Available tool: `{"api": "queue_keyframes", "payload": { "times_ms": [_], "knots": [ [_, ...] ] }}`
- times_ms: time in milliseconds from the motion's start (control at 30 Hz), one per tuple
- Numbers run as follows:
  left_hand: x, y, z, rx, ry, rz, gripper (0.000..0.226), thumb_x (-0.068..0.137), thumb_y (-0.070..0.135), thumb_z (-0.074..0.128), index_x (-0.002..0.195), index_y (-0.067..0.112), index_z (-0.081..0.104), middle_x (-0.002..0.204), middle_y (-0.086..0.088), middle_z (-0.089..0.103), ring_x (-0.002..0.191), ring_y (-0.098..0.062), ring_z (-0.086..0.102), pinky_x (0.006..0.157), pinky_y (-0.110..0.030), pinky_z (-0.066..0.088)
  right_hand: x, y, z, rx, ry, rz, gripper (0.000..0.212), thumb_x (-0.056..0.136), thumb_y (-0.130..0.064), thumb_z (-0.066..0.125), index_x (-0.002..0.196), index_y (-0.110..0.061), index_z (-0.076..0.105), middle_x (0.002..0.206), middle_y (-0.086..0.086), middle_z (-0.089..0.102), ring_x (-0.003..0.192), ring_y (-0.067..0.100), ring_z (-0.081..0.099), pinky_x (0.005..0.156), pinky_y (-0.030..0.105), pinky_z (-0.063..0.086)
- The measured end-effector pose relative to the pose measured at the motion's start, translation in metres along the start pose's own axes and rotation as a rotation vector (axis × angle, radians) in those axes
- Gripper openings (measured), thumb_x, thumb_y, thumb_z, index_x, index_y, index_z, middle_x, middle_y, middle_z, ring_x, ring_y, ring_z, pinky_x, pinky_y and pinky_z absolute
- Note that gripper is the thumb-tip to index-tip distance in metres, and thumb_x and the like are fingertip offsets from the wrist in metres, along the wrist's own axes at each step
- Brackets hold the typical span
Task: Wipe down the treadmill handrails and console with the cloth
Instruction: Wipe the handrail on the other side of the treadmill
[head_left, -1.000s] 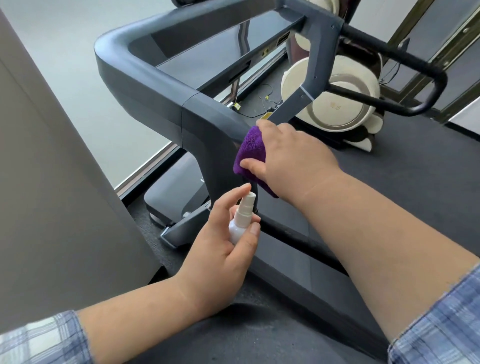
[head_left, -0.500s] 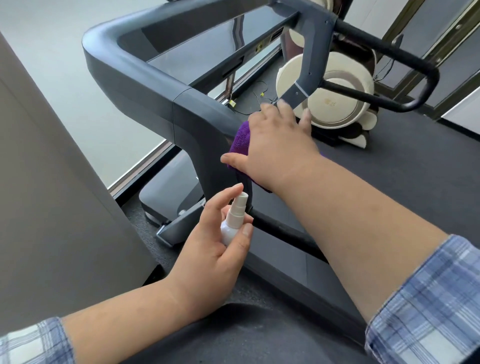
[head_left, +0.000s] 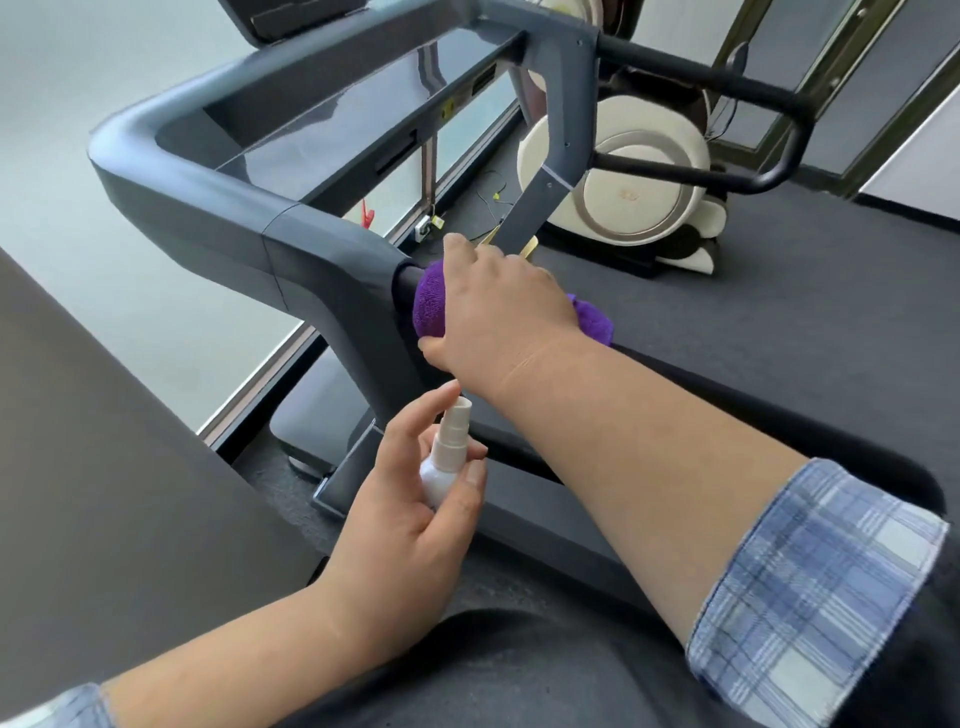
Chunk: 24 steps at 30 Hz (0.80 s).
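Note:
A purple cloth (head_left: 430, 306) is wrapped round the near black handrail (head_left: 727, 387) where it joins the treadmill's grey frame (head_left: 317, 265). My right hand (head_left: 498, 312) grips the cloth and the rail, thumb underneath. Lower down, my left hand (head_left: 410, 499) holds a small white spray bottle (head_left: 447, 452) upright, forefinger by the nozzle. The glossy console panel (head_left: 343, 119) lies beyond the frame. The far handrail (head_left: 748, 104) loops at the upper right.
A cream massage chair (head_left: 634, 182) stands behind the far rail. Cables and a plug (head_left: 431, 223) lie on the floor by the window frame. A dark flat surface (head_left: 104, 441) fills the lower left. The black treadmill side rail (head_left: 545, 519) runs beneath my right forearm.
My right hand and the cloth have shifted from the frame's upright onto the start of the handrail and closed round it. The view has tilted up. My left hand keeps the bottle.

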<state>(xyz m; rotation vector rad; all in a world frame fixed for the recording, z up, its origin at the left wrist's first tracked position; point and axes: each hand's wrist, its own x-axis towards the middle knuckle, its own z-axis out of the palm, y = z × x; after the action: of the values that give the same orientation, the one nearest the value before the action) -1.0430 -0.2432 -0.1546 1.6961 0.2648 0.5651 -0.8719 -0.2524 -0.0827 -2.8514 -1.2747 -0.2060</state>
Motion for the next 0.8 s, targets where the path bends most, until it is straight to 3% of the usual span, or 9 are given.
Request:
{"api": "queue_keyframes", "payload": {
  "times_ms": [100,200,333,467,533,633,667,800],
  "knots": [
    [-0.002,-0.001,0.014,0.012,0.017,0.005,0.052,0.090,0.028,0.058,0.131,0.052,0.038,0.099,0.010,0.063,0.090,-0.016,0.060,0.081,-0.013,0.044,-0.011,0.017,-0.001,0.021,0.002,0.005,0.071,0.079,-0.062,0.068,0.126,-0.015,0.044,0.124,0.008,0.057,0.112,0.029,0.058,0.086,0.039,0.045],
    [-0.002,0.001,0.030,-0.020,0.045,0.007,0.050,0.085,0.041,0.056,0.131,0.052,0.039,0.099,0.009,0.063,0.083,-0.020,0.061,0.081,-0.026,0.051,-0.020,0.032,-0.001,0.033,-0.003,-0.007,0.069,0.079,-0.062,0.068,0.125,-0.015,0.046,0.122,0.008,0.057,0.110,0.028,0.059,0.080,0.038,0.042],
    [-0.002,0.010,0.060,-0.066,0.027,0.035,0.051,0.089,0.028,0.059,0.126,0.058,0.041,0.097,0.007,0.064,0.075,-0.032,0.057,0.075,-0.034,0.052,-0.031,0.052,0.001,0.034,-0.007,-0.021,0.068,0.081,-0.058,0.068,0.127,-0.014,0.045,0.121,0.008,0.057,0.108,0.028,0.059,0.074,0.037,0.037],
    [-0.006,0.012,0.091,-0.057,-0.028,0.062,0.050,0.088,0.032,0.056,0.130,0.054,0.040,0.100,0.003,0.063,0.085,-0.020,0.060,0.083,-0.040,0.053,-0.047,0.076,-0.001,0.029,-0.043,-0.027,0.063,0.081,-0.053,0.068,0.125,-0.015,0.045,0.122,0.008,0.057,0.110,0.030,0.059,0.073,0.037,0.035],
    [-0.008,0.013,0.105,-0.054,-0.042,0.052,0.050,0.086,0.033,0.055,0.130,0.055,0.040,0.099,0.002,0.063,0.086,-0.022,0.060,0.082,-0.040,0.052,-0.057,0.090,-0.001,0.030,-0.045,-0.017,0.057,0.083,-0.050,0.067,0.122,-0.015,0.046,0.121,0.007,0.057,0.108,0.029,0.059,0.072,0.036,0.035],
    [-0.010,0.019,0.127,-0.088,-0.048,0.037,0.050,0.088,0.029,0.056,0.128,0.054,0.042,0.099,-0.002,0.064,0.074,-0.036,0.054,0.068,-0.031,0.049,-0.076,0.111,0.002,-0.004,-0.010,-0.023,0.046,0.089,-0.043,0.063,0.123,-0.016,0.047,0.120,0.006,0.059,0.107,0.028,0.062,0.071,0.036,0.037],
    [-0.012,0.021,0.134,-0.111,-0.050,0.035,0.051,0.090,0.023,0.057,0.129,0.052,0.042,0.102,0.000,0.065,0.073,-0.035,0.055,0.069,-0.029,0.049,-0.082,0.118,0.001,-0.010,-0.002,-0.026,0.047,0.090,-0.042,0.063,0.125,-0.016,0.047,0.120,0.006,0.059,0.107,0.028,0.062,0.073,0.036,0.040],
    [-0.021,0.026,0.160,-0.114,-0.067,0.039,0.054,0.092,0.006,0.053,0.133,0.040,0.040,0.104,0.010,0.064,0.085,-0.007,0.061,0.085,-0.027,0.050,-0.112,0.148,-0.008,0.034,-0.054,-0.019,0.056,0.087,-0.056,0.065,0.119,-0.016,0.045,0.119,0.008,0.057,0.109,0.032,0.061,0.082,0.041,0.048]
  ]
}}
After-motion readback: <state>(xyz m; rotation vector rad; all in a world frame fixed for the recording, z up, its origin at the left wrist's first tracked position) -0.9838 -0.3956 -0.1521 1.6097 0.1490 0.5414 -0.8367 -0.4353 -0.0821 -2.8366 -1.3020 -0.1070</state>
